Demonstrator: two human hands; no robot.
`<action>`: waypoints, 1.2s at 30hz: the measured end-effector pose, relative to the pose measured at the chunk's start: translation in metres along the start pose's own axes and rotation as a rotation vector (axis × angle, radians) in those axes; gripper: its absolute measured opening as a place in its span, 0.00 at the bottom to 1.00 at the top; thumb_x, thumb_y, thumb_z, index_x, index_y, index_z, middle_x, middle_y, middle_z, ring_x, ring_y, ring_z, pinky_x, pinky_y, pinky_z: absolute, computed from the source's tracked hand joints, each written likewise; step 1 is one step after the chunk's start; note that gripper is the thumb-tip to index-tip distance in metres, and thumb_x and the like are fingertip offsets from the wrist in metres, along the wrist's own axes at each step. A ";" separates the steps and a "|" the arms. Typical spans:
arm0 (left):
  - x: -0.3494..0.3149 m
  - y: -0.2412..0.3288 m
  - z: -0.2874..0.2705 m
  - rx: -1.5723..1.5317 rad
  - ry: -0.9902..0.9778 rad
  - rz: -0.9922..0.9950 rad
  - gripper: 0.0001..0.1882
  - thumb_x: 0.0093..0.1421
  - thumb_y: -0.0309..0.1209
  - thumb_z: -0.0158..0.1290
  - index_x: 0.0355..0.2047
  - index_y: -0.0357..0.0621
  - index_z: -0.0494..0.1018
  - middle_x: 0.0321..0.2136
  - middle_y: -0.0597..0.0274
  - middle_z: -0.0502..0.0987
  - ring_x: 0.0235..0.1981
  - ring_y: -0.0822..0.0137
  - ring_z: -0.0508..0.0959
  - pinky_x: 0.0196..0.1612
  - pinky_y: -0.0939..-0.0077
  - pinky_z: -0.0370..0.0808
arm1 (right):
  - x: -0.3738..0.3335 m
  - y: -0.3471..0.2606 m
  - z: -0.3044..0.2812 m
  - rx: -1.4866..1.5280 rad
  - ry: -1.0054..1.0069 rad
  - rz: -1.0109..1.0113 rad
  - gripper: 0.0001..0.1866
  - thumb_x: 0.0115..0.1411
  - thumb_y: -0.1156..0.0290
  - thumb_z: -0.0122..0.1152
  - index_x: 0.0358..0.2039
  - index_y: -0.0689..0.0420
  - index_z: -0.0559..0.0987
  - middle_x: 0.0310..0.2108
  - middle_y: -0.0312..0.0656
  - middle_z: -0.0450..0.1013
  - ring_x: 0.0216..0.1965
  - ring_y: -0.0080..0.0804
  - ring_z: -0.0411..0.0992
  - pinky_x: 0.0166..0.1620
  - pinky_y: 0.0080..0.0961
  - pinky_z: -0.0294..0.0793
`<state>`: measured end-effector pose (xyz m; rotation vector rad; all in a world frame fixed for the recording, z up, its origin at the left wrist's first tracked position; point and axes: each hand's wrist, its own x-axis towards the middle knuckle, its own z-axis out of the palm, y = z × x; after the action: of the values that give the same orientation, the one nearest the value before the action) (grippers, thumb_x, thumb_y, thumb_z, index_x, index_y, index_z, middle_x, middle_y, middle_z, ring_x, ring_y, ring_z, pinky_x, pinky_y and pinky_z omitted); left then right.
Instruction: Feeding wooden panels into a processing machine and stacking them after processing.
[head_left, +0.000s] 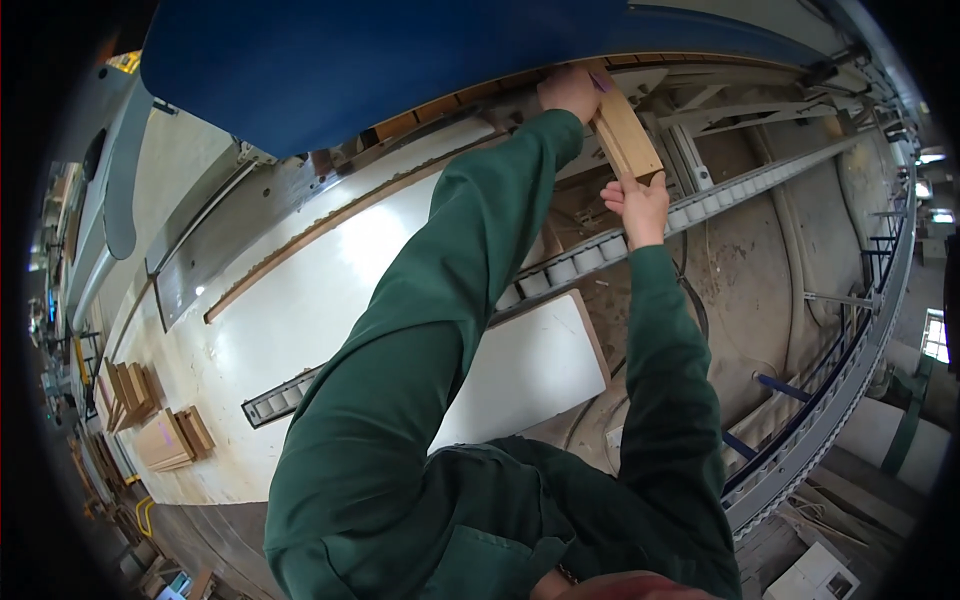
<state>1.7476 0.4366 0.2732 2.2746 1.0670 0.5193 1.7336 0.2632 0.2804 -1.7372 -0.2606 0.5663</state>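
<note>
A short, light-brown wooden board (628,138) with a groove along one side reaches from under the blue cover toward me. At its far end, beside a purple mark, my left hand (570,92) is closed against the board; some of its fingers are hidden. My right hand (642,207) pinches the near end between thumb and fingers, the other fingers sticking out to the left. Just beyond my left hand runs a row of wooden pieces (480,92) along the lower edge of the blue cover (400,60).
A white machine table (330,290) spreads to the left, with small wooden board stacks (172,440) at its far-left corner. A roller rail (590,258) passes beneath my hands. On the right curves a blue-and-grey conveyor frame (815,440), and a white panel (540,360) lies below my arms.
</note>
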 end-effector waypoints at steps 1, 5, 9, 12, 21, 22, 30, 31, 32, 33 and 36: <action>0.004 0.001 0.009 -0.007 0.003 0.006 0.13 0.42 0.36 0.53 0.27 0.43 0.73 0.26 0.54 0.74 0.29 0.58 0.75 0.31 0.66 0.71 | -0.013 -0.002 -0.003 -0.046 0.012 -0.062 0.35 0.54 0.74 0.46 0.54 0.71 0.37 0.25 0.46 0.70 0.23 0.26 0.70 0.26 0.17 0.70; 0.024 -0.001 0.023 -0.149 -0.048 0.025 0.14 0.48 0.38 0.49 0.31 0.41 0.73 0.30 0.51 0.74 0.32 0.56 0.74 0.34 0.65 0.71 | -0.091 0.002 -0.027 0.081 -0.033 -0.305 0.25 0.55 0.76 0.46 0.52 0.67 0.52 0.28 0.42 0.70 0.24 0.20 0.67 0.27 0.13 0.66; 0.002 -0.025 -0.002 -0.124 -0.215 0.114 0.17 0.51 0.40 0.45 0.33 0.40 0.72 0.33 0.48 0.73 0.34 0.53 0.73 0.37 0.64 0.69 | -0.175 0.020 -0.049 0.003 -0.047 -0.224 0.16 0.55 0.75 0.46 0.45 0.64 0.65 0.27 0.40 0.70 0.25 0.20 0.67 0.28 0.13 0.67; -0.059 -0.047 -0.033 -0.079 -0.146 0.262 0.14 0.47 0.37 0.45 0.24 0.38 0.73 0.27 0.48 0.73 0.30 0.50 0.73 0.32 0.58 0.70 | -0.225 0.043 -0.054 0.066 -0.045 -0.074 0.13 0.55 0.75 0.47 0.42 0.63 0.68 0.27 0.40 0.70 0.25 0.21 0.68 0.29 0.13 0.67; -0.332 -0.184 -0.250 -0.419 0.070 0.103 0.12 0.49 0.32 0.50 0.33 0.39 0.72 0.27 0.55 0.74 0.24 0.64 0.73 0.28 0.76 0.70 | -0.294 0.046 0.016 0.042 -0.329 -0.063 0.13 0.57 0.72 0.45 0.42 0.63 0.68 0.25 0.37 0.68 0.22 0.17 0.64 0.25 0.11 0.65; -0.361 -0.216 -0.275 -0.355 0.192 0.057 0.12 0.50 0.31 0.51 0.33 0.40 0.72 0.27 0.56 0.74 0.23 0.66 0.73 0.28 0.79 0.70 | -0.304 0.044 0.033 0.029 -0.383 -0.077 0.13 0.57 0.71 0.45 0.42 0.63 0.68 0.26 0.36 0.68 0.22 0.17 0.65 0.25 0.11 0.65; -0.576 -0.387 -0.473 0.283 1.162 -0.460 0.13 0.50 0.31 0.52 0.35 0.38 0.71 0.20 0.63 0.71 0.18 0.75 0.68 0.21 0.84 0.65 | -0.385 0.016 0.181 -0.019 -0.876 -0.113 0.12 0.56 0.71 0.47 0.39 0.62 0.70 0.24 0.36 0.68 0.23 0.17 0.64 0.26 0.12 0.65; -0.599 -0.404 -0.485 0.239 1.228 -0.553 0.13 0.51 0.31 0.51 0.35 0.37 0.71 0.20 0.65 0.70 0.17 0.77 0.67 0.21 0.84 0.64 | -0.397 0.010 0.204 -0.026 -0.983 -0.131 0.11 0.56 0.71 0.47 0.37 0.63 0.71 0.23 0.36 0.68 0.22 0.17 0.64 0.26 0.12 0.65; -0.603 -0.409 -0.488 0.233 1.220 -0.550 0.13 0.51 0.31 0.51 0.35 0.37 0.71 0.20 0.65 0.70 0.17 0.77 0.67 0.21 0.84 0.64 | -0.405 0.004 0.229 -0.039 -1.066 -0.148 0.11 0.56 0.70 0.47 0.36 0.63 0.72 0.23 0.36 0.68 0.22 0.17 0.64 0.25 0.12 0.64; -0.608 -0.409 -0.491 -0.001 1.277 -0.622 0.13 0.52 0.32 0.50 0.36 0.37 0.71 0.20 0.66 0.70 0.17 0.78 0.66 0.20 0.85 0.63 | -0.415 0.000 0.255 -0.076 -1.160 -0.191 0.10 0.56 0.70 0.47 0.34 0.63 0.72 0.22 0.35 0.68 0.22 0.17 0.64 0.25 0.12 0.64; -0.625 -0.404 -0.485 -0.288 1.359 -0.713 0.14 0.53 0.32 0.49 0.37 0.36 0.70 0.19 0.69 0.68 0.16 0.79 0.64 0.19 0.86 0.62 | -0.462 -0.011 0.342 -0.126 -1.456 -0.199 0.11 0.56 0.68 0.47 0.32 0.62 0.73 0.23 0.35 0.68 0.22 0.17 0.64 0.26 0.12 0.64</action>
<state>0.8693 0.3139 0.3210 0.9292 2.0492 1.7988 1.1681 0.3429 0.3454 -1.0810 -1.4658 1.5994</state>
